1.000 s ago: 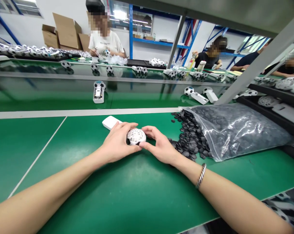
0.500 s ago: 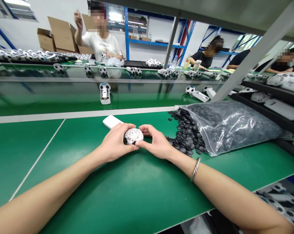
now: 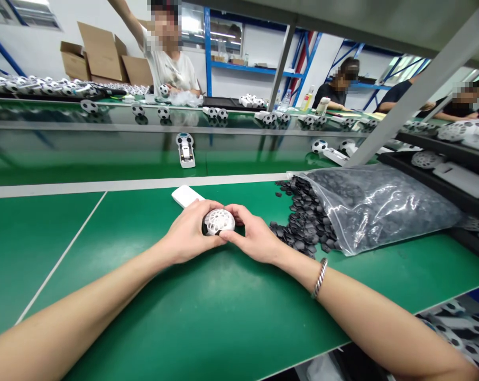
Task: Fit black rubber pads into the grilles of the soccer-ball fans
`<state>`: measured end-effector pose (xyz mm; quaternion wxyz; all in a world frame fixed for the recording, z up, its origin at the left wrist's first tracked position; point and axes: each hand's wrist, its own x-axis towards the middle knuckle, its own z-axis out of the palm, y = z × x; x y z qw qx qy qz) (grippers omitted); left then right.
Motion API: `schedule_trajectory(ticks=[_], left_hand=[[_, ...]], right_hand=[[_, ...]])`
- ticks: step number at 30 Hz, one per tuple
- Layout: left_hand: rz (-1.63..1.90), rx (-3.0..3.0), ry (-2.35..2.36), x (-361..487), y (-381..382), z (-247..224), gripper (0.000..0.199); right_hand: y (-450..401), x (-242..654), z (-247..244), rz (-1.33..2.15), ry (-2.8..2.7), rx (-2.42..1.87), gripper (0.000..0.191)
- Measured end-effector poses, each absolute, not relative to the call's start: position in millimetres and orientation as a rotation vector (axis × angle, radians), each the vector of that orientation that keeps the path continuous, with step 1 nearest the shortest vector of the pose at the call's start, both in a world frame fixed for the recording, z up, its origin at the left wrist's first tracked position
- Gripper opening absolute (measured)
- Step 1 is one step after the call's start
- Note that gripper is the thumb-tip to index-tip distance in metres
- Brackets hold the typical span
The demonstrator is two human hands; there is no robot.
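My left hand (image 3: 189, 233) and my right hand (image 3: 252, 237) both grip a small white fan (image 3: 219, 221) with a round football-patterned grille, held just above the green table (image 3: 104, 275). Its white handle (image 3: 186, 195) points away to the far left. A pile of small black hexagonal pieces (image 3: 303, 222) lies just right of my right hand, spilling from a clear plastic bag (image 3: 378, 203). A metal bracelet sits on my right wrist.
A conveyor belt (image 3: 84, 153) beyond the table carries a fan (image 3: 185, 149) and more fans (image 3: 329, 151) at the right. Across it, several people sit at a bench covered with football fans. A slanted grey post (image 3: 414, 90) and black trays of parts stand at the right.
The fan on the conveyor has drifted to the right. The person across the belt has raised an arm. My hands stay closed on the fan, my right fingers wrapping closer to it.
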<state>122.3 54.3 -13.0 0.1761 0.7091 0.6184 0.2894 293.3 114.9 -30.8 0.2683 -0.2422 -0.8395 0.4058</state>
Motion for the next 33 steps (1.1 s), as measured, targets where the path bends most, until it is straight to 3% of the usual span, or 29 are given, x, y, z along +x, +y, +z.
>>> schedule_trajectory(ticks=[3,9,15,21,28,33], left_hand=[[0.808,2.091,1.687,120.0,56.4,-17.6,0.059],[0.777,2.179,1.854,120.9,58.1,-14.7,0.064],[0.745,2.001,1.750,117.0,53.5,-5.3,0.058],[0.939,1.873,1.560,118.1,55.1,-23.0,0.058],[0.872,1.858,1.324,117.4,55.2,-22.0,0.056],[0.808,1.987,1.318,121.9,51.2,-13.7,0.057]], right_hand=[[128.7,299.0,-29.2,1.051,-2.213,-0.702,0.031],[156.4,319.7,-28.2,0.513,-2.272,-0.972,0.004],[151.4,321.1,-27.8,0.354,-2.591,-1.045,0.011],[149.6,319.0,-27.5,0.164,-2.653,-1.023,0.018],[140.5,318.0,-21.7,0.613,-2.289,-0.652,0.013],[127.5,318.1,-8.8,0.856,-2.314,-0.367,0.011]])
